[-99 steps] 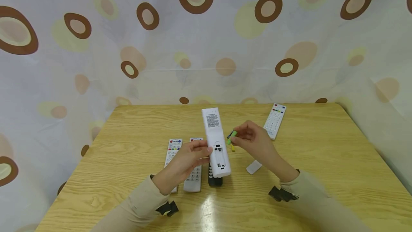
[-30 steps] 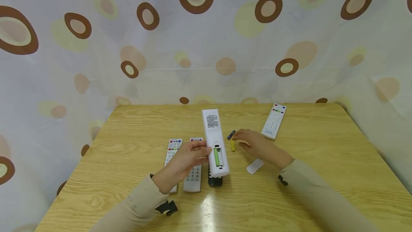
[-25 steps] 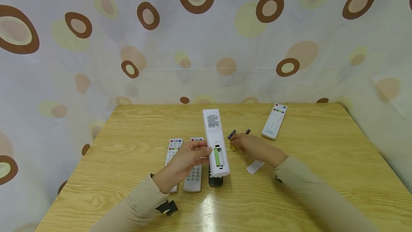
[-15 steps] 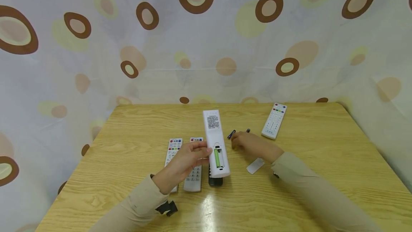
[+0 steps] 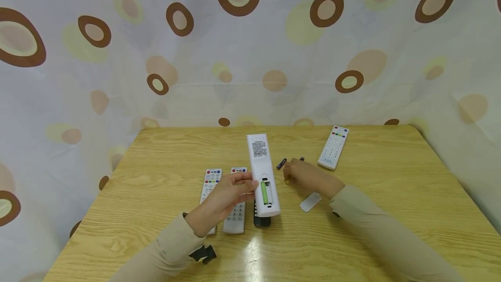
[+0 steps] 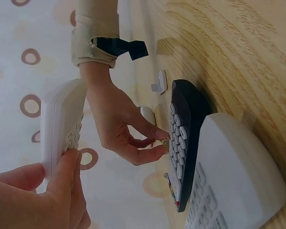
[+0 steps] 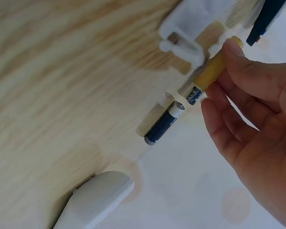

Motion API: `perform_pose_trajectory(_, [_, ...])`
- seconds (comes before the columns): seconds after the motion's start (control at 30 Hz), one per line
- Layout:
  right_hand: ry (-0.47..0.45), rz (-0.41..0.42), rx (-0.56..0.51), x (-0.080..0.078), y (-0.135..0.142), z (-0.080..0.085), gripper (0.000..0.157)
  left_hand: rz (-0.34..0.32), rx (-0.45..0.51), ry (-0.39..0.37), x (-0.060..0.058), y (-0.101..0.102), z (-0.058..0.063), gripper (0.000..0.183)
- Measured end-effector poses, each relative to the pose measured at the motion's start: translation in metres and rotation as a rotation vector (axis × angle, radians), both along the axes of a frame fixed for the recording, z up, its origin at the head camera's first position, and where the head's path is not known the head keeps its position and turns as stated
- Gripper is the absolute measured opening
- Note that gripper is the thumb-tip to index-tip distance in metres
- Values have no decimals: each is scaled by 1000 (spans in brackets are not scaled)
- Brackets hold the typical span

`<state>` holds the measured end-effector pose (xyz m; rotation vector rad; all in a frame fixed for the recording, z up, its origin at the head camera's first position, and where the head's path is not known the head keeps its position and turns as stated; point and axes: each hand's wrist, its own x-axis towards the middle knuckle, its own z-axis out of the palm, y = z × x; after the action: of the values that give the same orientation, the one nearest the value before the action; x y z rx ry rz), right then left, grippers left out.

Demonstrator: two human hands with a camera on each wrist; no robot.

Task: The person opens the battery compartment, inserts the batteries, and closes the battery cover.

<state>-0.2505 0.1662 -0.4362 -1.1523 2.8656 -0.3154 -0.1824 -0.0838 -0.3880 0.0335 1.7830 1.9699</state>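
Observation:
My left hand [image 5: 223, 199] holds a white remote control [image 5: 259, 164] back side up above the table, thumb on its edge. Its battery compartment is uncovered; a green battery [image 5: 264, 193] lies in the left slot and the right slot is bare. Low over the table, my right hand [image 5: 311, 176] pinches a yellow battery [image 7: 212, 71] between thumb and fingers, seen end-on in the left wrist view. Beside those fingers lie two dark blue batteries, one [image 5: 281, 163] to the left and another [image 5: 302, 159] behind the hand, mostly hidden in the head view.
A white battery cover [image 5: 311, 202] lies near the right wrist. Under and beside the left hand are two white remotes [image 5: 234, 223] and a black remote [image 5: 262, 220]. Another white remote [image 5: 333, 147] lies at the back right of the wooden table [image 5: 372, 164]. A patterned curtain hangs behind.
The green battery, earlier pinched in my right hand, now sits in the remote's compartment. My right hand has moved to the yellow battery and grips it. The left hand stays nearly still.

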Motion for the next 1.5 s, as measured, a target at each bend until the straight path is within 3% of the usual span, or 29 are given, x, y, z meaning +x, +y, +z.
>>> perform_pose_trajectory(0.13, [-30, -47, -67, 5, 2, 3, 11, -4, 7, 2, 0, 0, 1, 40])
perform_pose_trajectory(0.27, [30, 5, -259, 12, 2, 13, 18, -6, 6, 0, 0, 0, 2, 40])
perform_pose_trajectory(0.37, [88, 42, -442, 18, 1, 21, 20, -7, 0, 2, 0, 0, 2, 40])
perform_pose_trajectory(0.57, [231, 28, -769, 39, -7, 36, 26, -17, 7, 10, 0, 0, 1, 40])
perform_pose_trajectory(0.73, [394, 115, -942, 63, -18, 43, 9, -20, 14, 15, 0, 1, 2, 39])
perform_pose_trajectory(0.9, [583, 257, -898, 85, -30, 45, 21, -14, 18, 23, 1, 3, 4, 37])
perform_pose_trajectory(1.07, [634, 359, -791, 95, -34, 43, 22, -24, 21, 31, 2, 3, 6, 37])
perform_pose_trajectory(1.3, [739, 373, -642, 99, -34, 36, 26, -18, 36, 16, 2, 3, 6, 38])
perform_pose_trajectory(1.5, [701, 371, -566, 104, -32, 32, 28, -27, 46, 20, 3, 3, 3, 37])
